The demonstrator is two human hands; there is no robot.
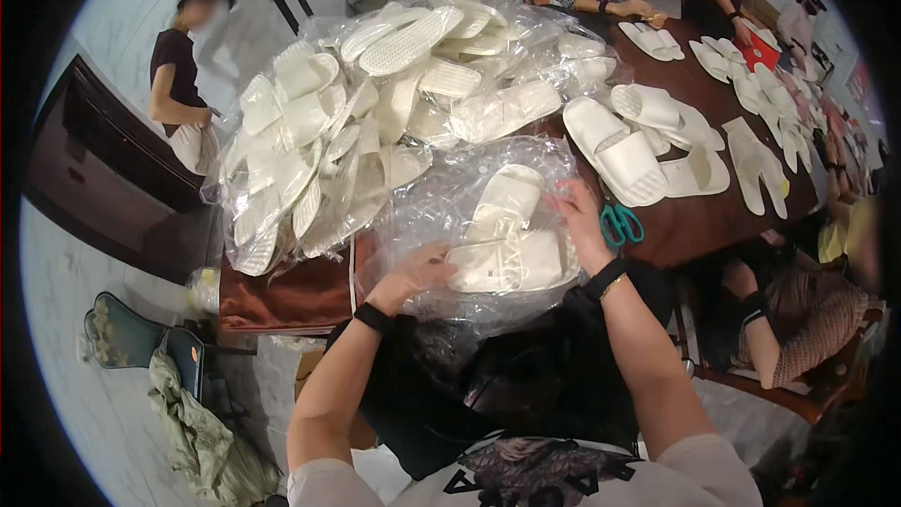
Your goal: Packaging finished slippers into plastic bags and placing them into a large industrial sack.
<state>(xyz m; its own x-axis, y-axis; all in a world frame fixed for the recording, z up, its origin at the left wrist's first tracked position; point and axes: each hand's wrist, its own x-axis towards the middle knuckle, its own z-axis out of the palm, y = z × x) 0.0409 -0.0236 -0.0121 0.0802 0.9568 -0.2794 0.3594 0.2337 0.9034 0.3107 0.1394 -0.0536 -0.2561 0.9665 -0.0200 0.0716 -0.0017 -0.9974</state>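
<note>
Before me at the table's near edge lies a pair of white slippers (516, 258) with a thin white cord tied across them, on or inside a crinkled clear plastic bag (422, 197). My left hand (413, 277) is closed on the plastic at the left of the slippers, its fingertips close to a sole. On the other side my right hand (582, 221) grips the plastic near its upper right edge, fingers bent. Just right of that hand rest teal-handled scissors (621, 225), blades hidden from sight.
A large heap of white slippers (310, 141) in clear plastic covers the table's left and far side. More loose slippers (648, 145) lie to the right on the dark red table (680, 235). Several people sit or stand around; a chair (141, 338) stands at lower left.
</note>
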